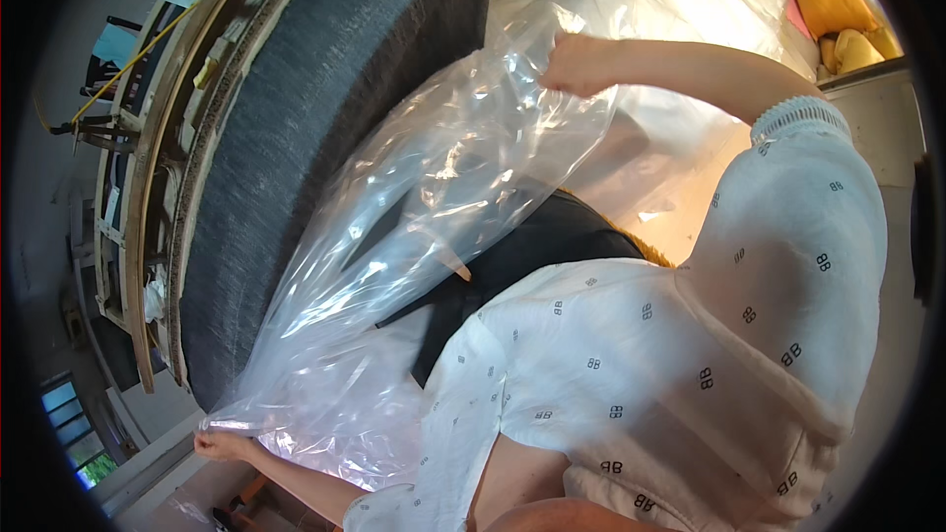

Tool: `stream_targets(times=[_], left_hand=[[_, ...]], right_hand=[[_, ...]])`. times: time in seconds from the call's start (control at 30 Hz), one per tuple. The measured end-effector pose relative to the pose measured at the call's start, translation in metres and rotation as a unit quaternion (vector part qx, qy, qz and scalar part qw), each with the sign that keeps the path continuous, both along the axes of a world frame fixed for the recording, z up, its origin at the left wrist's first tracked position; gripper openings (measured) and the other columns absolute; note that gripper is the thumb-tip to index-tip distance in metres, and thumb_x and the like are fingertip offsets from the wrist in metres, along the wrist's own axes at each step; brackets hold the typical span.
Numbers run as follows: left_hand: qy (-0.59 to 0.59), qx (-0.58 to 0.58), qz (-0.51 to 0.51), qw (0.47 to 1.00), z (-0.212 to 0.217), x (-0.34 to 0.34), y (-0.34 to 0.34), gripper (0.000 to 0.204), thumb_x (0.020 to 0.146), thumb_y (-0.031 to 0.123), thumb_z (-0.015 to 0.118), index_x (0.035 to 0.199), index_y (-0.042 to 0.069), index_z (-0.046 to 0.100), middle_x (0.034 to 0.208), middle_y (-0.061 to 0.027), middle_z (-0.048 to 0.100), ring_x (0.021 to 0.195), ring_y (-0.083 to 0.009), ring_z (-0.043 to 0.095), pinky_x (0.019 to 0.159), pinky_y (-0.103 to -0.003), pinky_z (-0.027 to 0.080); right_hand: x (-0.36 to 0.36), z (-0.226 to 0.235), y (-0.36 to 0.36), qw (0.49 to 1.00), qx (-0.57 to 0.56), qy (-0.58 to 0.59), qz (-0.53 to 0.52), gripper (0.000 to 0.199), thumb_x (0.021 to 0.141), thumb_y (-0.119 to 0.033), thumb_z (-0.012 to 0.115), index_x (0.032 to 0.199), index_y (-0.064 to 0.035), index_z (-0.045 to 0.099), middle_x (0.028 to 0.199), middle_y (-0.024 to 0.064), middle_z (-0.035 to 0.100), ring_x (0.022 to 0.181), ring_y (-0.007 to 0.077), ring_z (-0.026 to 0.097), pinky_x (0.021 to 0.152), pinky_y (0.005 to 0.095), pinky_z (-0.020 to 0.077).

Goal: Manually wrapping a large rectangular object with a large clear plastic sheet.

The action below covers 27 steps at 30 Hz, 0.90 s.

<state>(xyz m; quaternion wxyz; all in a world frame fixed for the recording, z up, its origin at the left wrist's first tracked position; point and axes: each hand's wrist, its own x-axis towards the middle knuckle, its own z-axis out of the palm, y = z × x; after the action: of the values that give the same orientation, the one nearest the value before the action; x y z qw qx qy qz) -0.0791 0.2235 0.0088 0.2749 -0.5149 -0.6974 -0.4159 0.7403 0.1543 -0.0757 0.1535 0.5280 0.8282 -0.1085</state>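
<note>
plastic point(448, 167) between both hands point(579, 66)

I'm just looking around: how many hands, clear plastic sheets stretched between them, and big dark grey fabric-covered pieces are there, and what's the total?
Left hand and right hand: 2 hands
Clear plastic sheet between them: 1
Big dark grey fabric-covered piece: 1
Total: 4

Blocked leftward by dark upholstery point(296, 128), screened midway by stretched clear plastic point(463, 163), open between right forearm point(680, 67) and shirt point(631, 335)
</note>
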Motion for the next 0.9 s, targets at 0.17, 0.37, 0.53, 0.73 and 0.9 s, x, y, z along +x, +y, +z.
stream_targets(times=[0.17,0.37,0.53,0.73,0.9], left_hand=[[-0.015,-0.128,-0.016,0.992,-0.018,-0.041,0.014,0.033,0.088,0.025,0.047,0.102,-0.004,0.052,0.100,-0.0201,0.055,0.089,-0.0319,0.052,0.082,-0.038,0.041],[-0.006,-0.157,0.009,0.988,-0.053,-0.069,0.085,0.028,0.086,0.023,0.051,0.095,-0.002,0.056,0.095,-0.0166,0.057,0.085,-0.0285,0.054,0.077,-0.036,0.042],[-0.037,-0.159,-0.029,0.986,-0.056,-0.071,0.088,0.029,0.087,0.025,0.052,0.095,-0.002,0.056,0.094,-0.0164,0.057,0.085,-0.0284,0.054,0.078,-0.035,0.042],[0.000,-0.119,-0.091,0.989,-0.059,-0.103,0.106,0.031,0.086,0.028,0.054,0.095,-0.002,0.056,0.094,-0.0161,0.058,0.084,-0.0260,0.055,0.076,-0.034,0.043],[-0.099,-0.081,-0.080,0.988,-0.087,-0.123,0.089,0.031,0.087,0.027,0.053,0.096,-0.003,0.055,0.091,-0.0160,0.057,0.080,-0.0237,0.053,0.075,-0.031,0.042]], right_hand=[[-0.050,0.035,-0.023,0.914,0.207,0.338,-0.083,0.015,0.075,-0.015,0.058,0.088,-0.0082,0.055,0.084,0.0089,0.060,0.083,0.0268,0.056,0.078,0.0384,0.0410],[-0.050,-0.071,-0.034,0.983,0.117,0.134,-0.046,0.021,0.075,-0.012,0.056,0.096,-0.0128,0.056,0.084,0.0071,0.062,0.091,0.0256,0.056,0.084,0.0409,0.0383],[0.013,-0.089,-0.043,0.942,0.157,0.052,-0.292,0.017,0.082,-0.020,0.045,0.094,-0.0195,0.057,0.077,0.0097,0.064,0.075,0.0292,0.060,0.072,0.0401,0.0444],[-0.004,0.140,0.017,0.662,0.379,0.434,-0.479,0.018,0.092,-0.020,0.037,0.095,-0.0072,0.049,0.082,0.0085,0.059,0.075,0.0183,0.059,0.065,0.0390,0.0472],[-0.058,0.237,0.083,0.583,0.704,0.400,0.070,0.045,0.092,-0.035,0.039,0.125,-0.0040,0.038,0.125,0.0151,0.042,0.117,0.0235,0.041,0.099,0.0354,0.0303]])
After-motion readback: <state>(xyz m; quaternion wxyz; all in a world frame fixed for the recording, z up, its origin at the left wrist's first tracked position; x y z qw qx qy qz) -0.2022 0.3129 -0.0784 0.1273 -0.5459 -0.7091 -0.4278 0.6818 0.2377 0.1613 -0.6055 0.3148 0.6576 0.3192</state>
